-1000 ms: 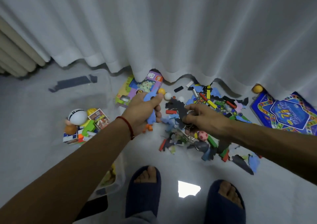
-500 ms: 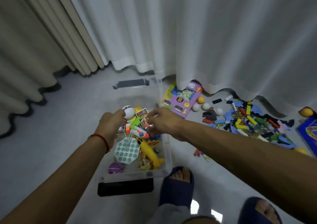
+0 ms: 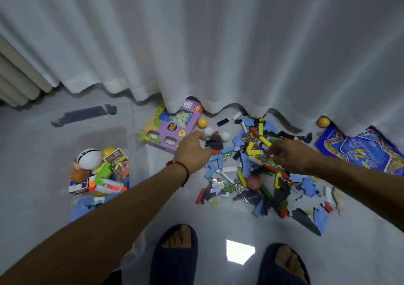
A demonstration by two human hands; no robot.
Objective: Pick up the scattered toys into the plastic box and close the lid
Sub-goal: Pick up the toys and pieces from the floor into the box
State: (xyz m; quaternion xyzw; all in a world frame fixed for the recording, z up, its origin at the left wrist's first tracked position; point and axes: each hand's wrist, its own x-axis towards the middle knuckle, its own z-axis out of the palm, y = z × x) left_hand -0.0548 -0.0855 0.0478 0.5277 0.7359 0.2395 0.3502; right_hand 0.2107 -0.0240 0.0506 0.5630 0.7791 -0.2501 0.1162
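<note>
A clear plastic box [image 3: 140,164] stands on the floor at the left, with toys [image 3: 96,171] heaped inside, among them a white ball figure. Scattered toys [image 3: 258,175] lie in a pile at the centre right: foam puzzle pieces, coloured blocks, key rings and a pink ball. My left hand [image 3: 192,151] hovers over the pile's left edge, fingers relaxed and empty, near two white balls [image 3: 208,131] and a dark piece [image 3: 215,143]. My right hand [image 3: 290,153] reaches down onto the coloured pieces, its fingertips touching them.
A purple toy carton [image 3: 172,127] lies by the white curtain [image 3: 218,44]. A blue game board [image 3: 363,151] lies at the right, with orange balls [image 3: 323,122] at the curtain hem. The box's dark handle [image 3: 85,114] shows at the far side. My slippered feet [image 3: 175,254] stand below.
Both hands left the box, where they dropped what they carried, and swung right to the toy pile. The view turned back toward the pile.
</note>
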